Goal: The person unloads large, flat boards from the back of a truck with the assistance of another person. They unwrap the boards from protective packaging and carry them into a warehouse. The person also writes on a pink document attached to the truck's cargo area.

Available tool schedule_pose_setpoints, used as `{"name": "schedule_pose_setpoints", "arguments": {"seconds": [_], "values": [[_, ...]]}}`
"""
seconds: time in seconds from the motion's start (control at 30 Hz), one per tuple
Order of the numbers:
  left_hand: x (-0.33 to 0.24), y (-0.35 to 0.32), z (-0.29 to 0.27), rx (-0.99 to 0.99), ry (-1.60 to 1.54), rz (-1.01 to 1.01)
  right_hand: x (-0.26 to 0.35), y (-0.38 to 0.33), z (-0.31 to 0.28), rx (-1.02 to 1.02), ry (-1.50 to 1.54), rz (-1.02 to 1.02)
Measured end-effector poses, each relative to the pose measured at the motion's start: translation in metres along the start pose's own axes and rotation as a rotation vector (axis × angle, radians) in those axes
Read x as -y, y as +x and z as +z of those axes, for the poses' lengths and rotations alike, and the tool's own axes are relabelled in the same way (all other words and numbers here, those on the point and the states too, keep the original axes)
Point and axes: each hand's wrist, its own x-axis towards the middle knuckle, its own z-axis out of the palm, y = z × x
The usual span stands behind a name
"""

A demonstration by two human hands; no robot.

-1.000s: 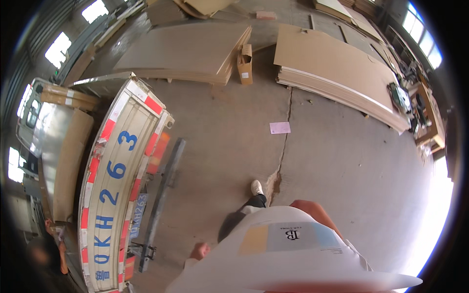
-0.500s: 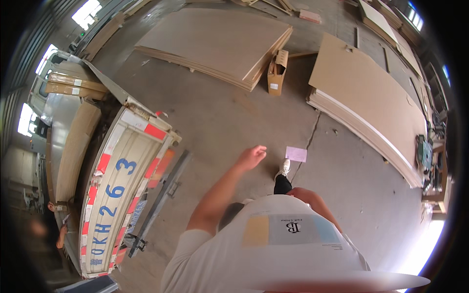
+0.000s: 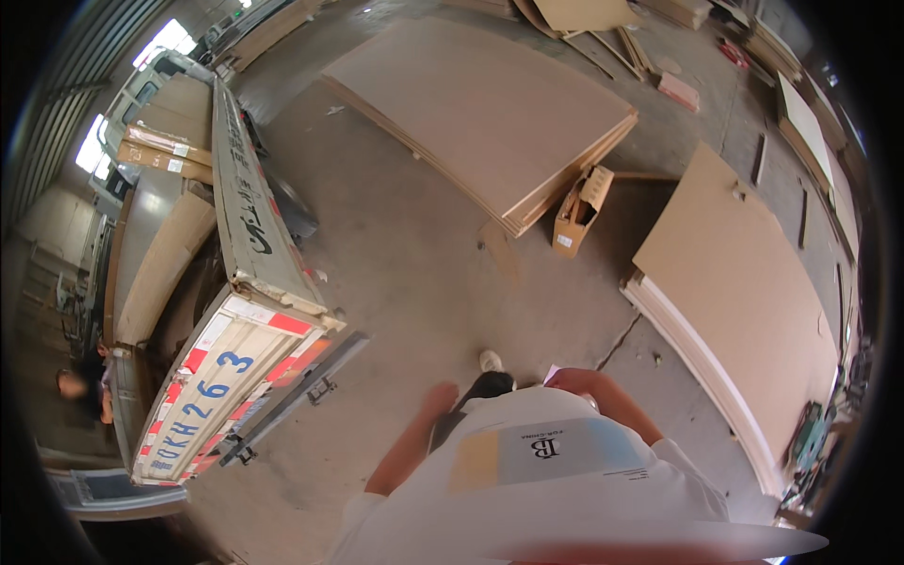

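2 hands (image 3: pixel 439 400) hang apart, pale paper (image 3: pixel 551 373) near the right (image 3: pixel 573 379).

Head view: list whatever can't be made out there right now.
All in the head view:
Paper: the right hand and shirt hide most; whether it's held is unclear.
Left hand: fingers blurred.
Second shoe: out of sight, likely beneath the shirt.
Truck bed: partly behind the tailgate.

Illumination: moderate, diffuse daylight. The windows (image 3: pixel 165 43) at far left are overexposed. A soft shadow falls on the floor (image 3: pixel 405 254) beside the carton (image 3: pixel 567 235). Fisheye distortion bows the right board stack (image 3: pixel 744 282); black vignetting borders both sides. Out of focus: the pale curved object (image 3: pixel 678 540) at the near edge. The left hand (image 3: pixel 440 400) is slightly blurred.
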Motion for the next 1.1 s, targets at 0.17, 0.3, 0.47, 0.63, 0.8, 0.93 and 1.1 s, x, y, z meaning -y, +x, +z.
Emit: {"name": "schedule_pose_setpoints", "arguments": {"seconds": [0.17, 0.3, 0.47, 0.63, 0.8, 0.93, 1.1], "values": [[0.061, 0.06, 0.055, -0.129, -0.205, -0.103, 0.017, 0.041, -0.094, 0.077, 0.195, 0.059], [0.077, 0.138, 0.034, -0.043, -0.332, -0.005, 0.017, 0.05, -0.161, 0.018, -0.051, 0.02], [0.084, 0.158, -0.022, -0.213, -0.248, -0.271, 0.045, 0.073, -0.225, 0.058, -0.064, 0.084], [0.104, 0.157, 0.008, -0.455, -0.931, -0.594, 0.057, 0.122, -0.285, 0.112, -0.069, -0.005], [0.051, 0.135, -0.034, -0.327, -0.534, -0.677, 0.041, 0.187, -0.369, 0.085, -0.217, 0.101], [-0.001, 0.131, -0.014, -0.196, -0.459, -0.876, 0.029, 0.246, -0.446, 0.095, -0.294, 0.069], [-0.05, 0.172, 0.002, -0.312, -0.743, -0.902, 0.006, 0.301, -0.505, -0.06, 0.19, 0.13]]}}
